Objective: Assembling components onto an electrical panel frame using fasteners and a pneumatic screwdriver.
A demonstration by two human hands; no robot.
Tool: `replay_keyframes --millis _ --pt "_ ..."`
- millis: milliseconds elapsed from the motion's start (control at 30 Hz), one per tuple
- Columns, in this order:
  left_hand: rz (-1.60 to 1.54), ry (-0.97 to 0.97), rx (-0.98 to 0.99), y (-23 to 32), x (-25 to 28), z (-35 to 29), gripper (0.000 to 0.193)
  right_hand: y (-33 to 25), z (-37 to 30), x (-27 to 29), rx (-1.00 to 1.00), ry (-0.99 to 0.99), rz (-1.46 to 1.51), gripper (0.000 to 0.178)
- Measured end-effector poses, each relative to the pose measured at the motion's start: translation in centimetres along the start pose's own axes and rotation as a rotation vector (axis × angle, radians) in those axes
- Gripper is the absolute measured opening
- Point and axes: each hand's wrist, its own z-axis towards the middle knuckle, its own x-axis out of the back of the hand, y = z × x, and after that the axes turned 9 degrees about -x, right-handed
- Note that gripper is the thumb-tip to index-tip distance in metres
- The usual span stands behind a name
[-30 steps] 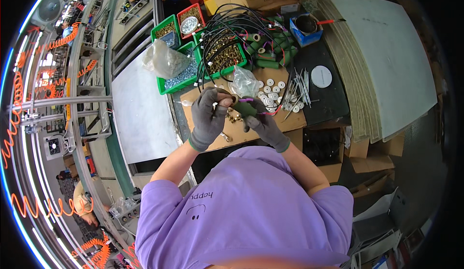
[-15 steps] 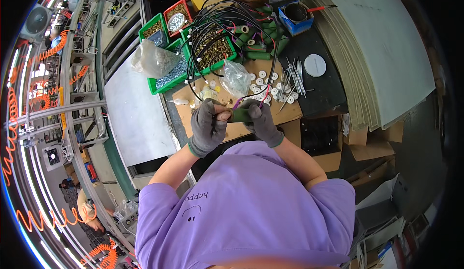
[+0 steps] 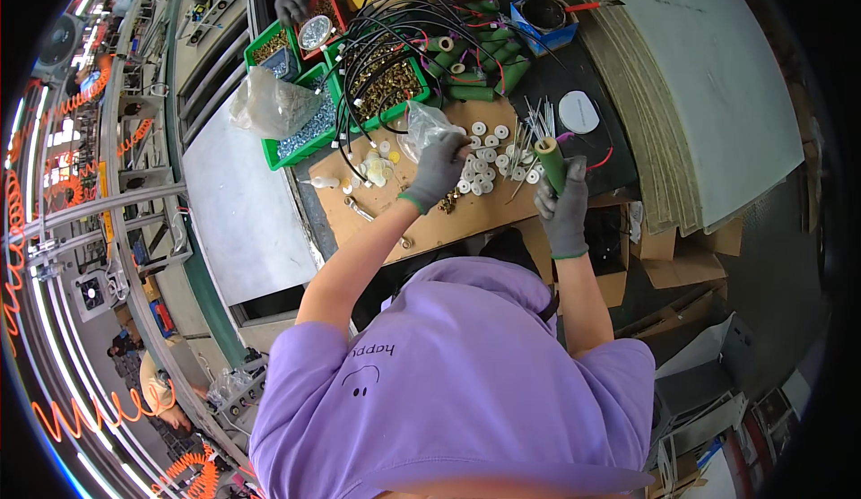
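Observation:
My right hand [image 3: 563,208], in a grey glove, is wrapped round a green tube resistor [image 3: 552,165] with a hollow cream-coloured end. The tube stands tilted, its open end up and away from me. A red and a purple wire show beside that hand. My left hand [image 3: 438,176], also gloved, reaches to the edge of a pile of white washers [image 3: 482,172], beside a clear plastic bag [image 3: 425,127]. Its fingers are drawn together; whatever they may pinch is hidden. Long metal rods [image 3: 538,122] lie between the washers and the resistor.
Black cables [image 3: 395,15] arch over a green bin of brass fittings [image 3: 390,86]. Several green resistors [image 3: 484,64] are heaped beyond. A green bin of silver screws [image 3: 309,131] stands left. Another person's gloved hand [image 3: 291,1] is over a red bin. Large sheets [image 3: 708,78] are stacked right.
My hands have parted. The right has carried the resistor rightward and tipped it up; the left has let go of it and moved to the washers. Another person's hand has appeared at the red bin.

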Motion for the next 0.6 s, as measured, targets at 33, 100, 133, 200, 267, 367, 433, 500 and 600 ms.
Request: replay_keyframes --millis 33,100,133,200,267,367,433,500,600 --pt "0.071 -0.059 -0.042 -0.3 -0.9 0.6 0.015 -0.2 -0.2 0.3 -0.014 0.058 -0.004 0.054" --pt "0.174 -0.137 -0.049 -0.6 -2.6 1.8 0.015 -0.1 -0.6 0.9 -0.014 0.087 0.000 0.053" --pt "0.174 -0.130 -0.046 -1.2 -3.3 2.2 0.015 -0.1 -0.8 0.9 -0.024 0.096 0.000 0.052" --pt "0.301 -0.123 -0.137 -1.8 -4.0 2.9 0.018 0.0 -1.2 1.0 -0.041 0.095 -0.005 0.052" --pt "0.284 -0.122 -0.051 -1.2 -4.7 3.1 0.019 0.1 -1.6 1.4 -0.007 0.133 0.004 0.052" --pt "0.264 -0.052 -0.030 -0.5 -3.9 1.4 0.022 0.4 -1.6 2.6 0.035 0.089 0.008 0.051" --pt "0.103 0.195 -0.066 0.5 -1.9 -0.4 0.020 0.3 -1.6 2.8 0.025 0.102 0.043 0.049" --pt "0.241 0.319 0.015 -0.3 0.3 -3.0 0.020 0.2 -1.6 2.6 0.009 0.126 0.028 0.048" --pt "0.427 0.416 0.066 -4.9 3.0 -6.6 0.020 0.5 -1.3 2.6 -0.014 0.111 -0.013 0.048"
